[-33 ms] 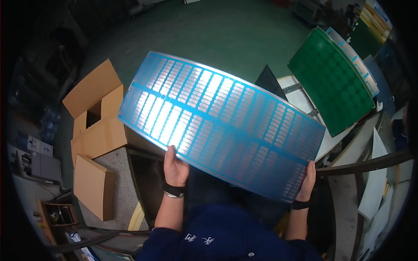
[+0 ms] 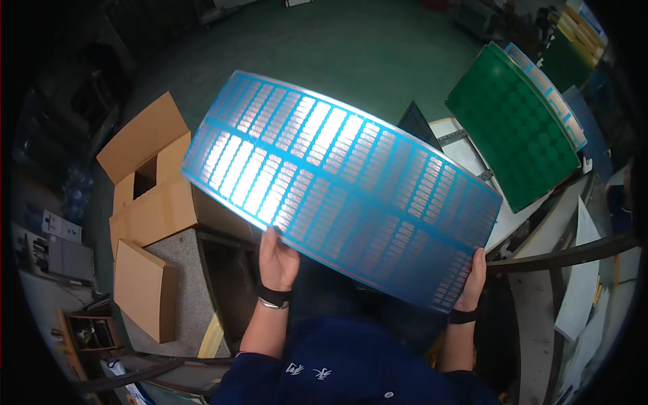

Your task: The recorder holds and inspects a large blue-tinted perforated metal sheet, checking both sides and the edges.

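2 hands: left hand (image 2: 278,260) and right hand (image 2: 474,277) closed on the near edge of large blue slotted rectangular panel (image 2: 341,185)
Hold: spread wide, likely balancing its tilted span
Nearby: green perforated sheet (image 2: 514,125) leaning upright

Cardboard boxes at the left

An open brown box (image 2: 152,179) stands by a closed flat box (image 2: 143,289); small white-and-grey packages (image 2: 61,243) lie at the far left edge.

One blue slotted panel (image 2: 341,192); two hands, left (image 2: 277,260) and right (image 2: 474,277); one green panel (image 2: 514,125); two cardboard boxes (image 2: 152,179) (image 2: 143,290)
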`<state>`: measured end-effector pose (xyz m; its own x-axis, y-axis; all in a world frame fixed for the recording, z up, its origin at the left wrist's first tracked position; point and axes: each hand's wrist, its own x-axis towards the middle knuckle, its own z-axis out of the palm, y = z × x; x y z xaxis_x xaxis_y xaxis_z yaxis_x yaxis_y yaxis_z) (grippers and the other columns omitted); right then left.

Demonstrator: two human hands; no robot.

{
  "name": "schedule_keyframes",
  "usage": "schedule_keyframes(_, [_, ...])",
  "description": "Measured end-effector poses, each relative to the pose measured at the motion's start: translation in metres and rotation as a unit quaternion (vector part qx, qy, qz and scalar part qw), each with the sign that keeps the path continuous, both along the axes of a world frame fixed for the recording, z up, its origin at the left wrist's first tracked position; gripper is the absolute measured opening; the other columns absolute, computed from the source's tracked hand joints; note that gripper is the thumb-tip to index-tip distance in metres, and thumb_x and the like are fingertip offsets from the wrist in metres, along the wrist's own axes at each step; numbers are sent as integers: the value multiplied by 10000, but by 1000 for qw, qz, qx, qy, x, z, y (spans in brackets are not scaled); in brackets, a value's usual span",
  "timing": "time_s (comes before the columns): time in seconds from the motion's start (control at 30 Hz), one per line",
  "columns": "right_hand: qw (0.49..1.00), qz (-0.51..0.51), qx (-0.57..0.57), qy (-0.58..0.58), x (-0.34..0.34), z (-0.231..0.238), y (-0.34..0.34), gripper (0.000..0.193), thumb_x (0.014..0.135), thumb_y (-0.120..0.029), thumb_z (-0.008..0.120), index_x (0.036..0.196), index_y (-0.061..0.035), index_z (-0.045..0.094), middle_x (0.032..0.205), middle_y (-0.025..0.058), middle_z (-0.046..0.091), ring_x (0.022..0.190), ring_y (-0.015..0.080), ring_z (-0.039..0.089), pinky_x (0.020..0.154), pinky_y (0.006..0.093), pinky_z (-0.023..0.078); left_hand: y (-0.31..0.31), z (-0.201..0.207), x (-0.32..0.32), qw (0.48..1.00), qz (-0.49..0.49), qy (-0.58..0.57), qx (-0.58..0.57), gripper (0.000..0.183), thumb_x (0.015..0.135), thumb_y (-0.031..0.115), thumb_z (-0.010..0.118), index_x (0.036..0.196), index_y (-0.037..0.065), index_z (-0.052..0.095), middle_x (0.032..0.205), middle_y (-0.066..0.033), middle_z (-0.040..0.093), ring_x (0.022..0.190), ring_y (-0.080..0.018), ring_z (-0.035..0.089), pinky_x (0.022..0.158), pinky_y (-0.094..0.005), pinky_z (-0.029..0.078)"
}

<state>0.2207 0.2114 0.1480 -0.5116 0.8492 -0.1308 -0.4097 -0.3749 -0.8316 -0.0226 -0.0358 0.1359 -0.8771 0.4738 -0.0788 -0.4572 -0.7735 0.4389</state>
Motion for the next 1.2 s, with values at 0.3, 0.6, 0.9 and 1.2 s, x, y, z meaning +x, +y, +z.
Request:
schedule_keyframes(0.3, [972, 171, -121, 107, -14, -29, -45, 395, 949, -195, 437, 1308, -54, 347, 1271, 85, 444, 1145, 224, 455, 963, 407, 385, 33, 28, 27, 991, -87, 76, -75, 472, 885, 107, 542, 1315, 79, 349, 1272, -89, 466, 1179, -238, 442, 995, -421, 355])
schedule_keyframes(0.6, [943, 315, -22, 105, -18, 8, 28, 732, 902, -518, 387, 1410, -38, 168, 1285, 271, 427, 1030, 338, 569, 851, 401, 486, -2, -2, -5, 970, -53, 111, -211, 255, 905, 219, 537, 1108, 67, 511, 957, 25, 524, 820, -73, 480, 737, -217, 383])
schedule_keyframes(0.9, [969, 234, 61, 38, -77, 38, 37, 364, 972, -257, 385, 1194, 13, 484, 1082, 76, 583, 933, 121, 560, 813, 241, 448, 7, 9, 9, 935, -164, 210, -234, 389, 921, 252, 497, 1215, 4, 439, 1110, -82, 541, 975, -167, 539, 836, -311, 436])
schedule_keyframes(1.2, [994, 54, 81, 41, -93, 45, 31, 325, 976, -263, 381, 1089, 8, 519, 1051, 74, 584, 958, 118, 543, 838, 255, 434, -19, -4, 10, 988, -137, 40, -50, 611, 954, 480, 256, 1337, 8, 317, 1294, -176, 435, 1149, -277, 465, 950, -415, 401])
